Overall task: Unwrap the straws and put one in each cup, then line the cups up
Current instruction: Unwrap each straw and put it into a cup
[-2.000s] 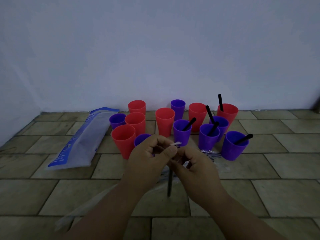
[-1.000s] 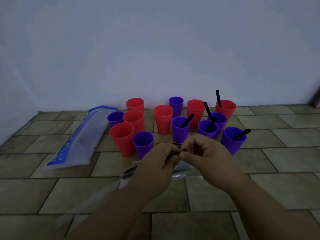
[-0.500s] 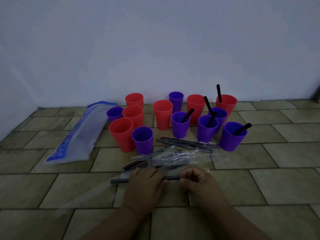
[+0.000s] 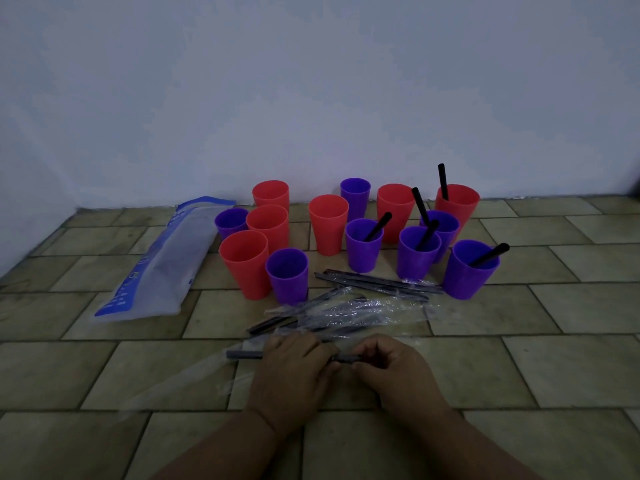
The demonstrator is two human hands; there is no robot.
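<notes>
The hands are now lowered from the cups. Left grip (image 4: pixel 294 370) and right grip (image 4: pixel 393 370) are clamping one black plastic straw in clear wrapper (image 4: pixel 244 355), just before the wrapped straw pile (image 4: pixel 346 315); another unwrapping is probably beginning.

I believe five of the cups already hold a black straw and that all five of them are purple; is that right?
Not quite. Five cups do hold a black straw, but only four are purple; the fifth is the red cup at the back right, with its straw standing up out of it. The head view shows this.
</notes>
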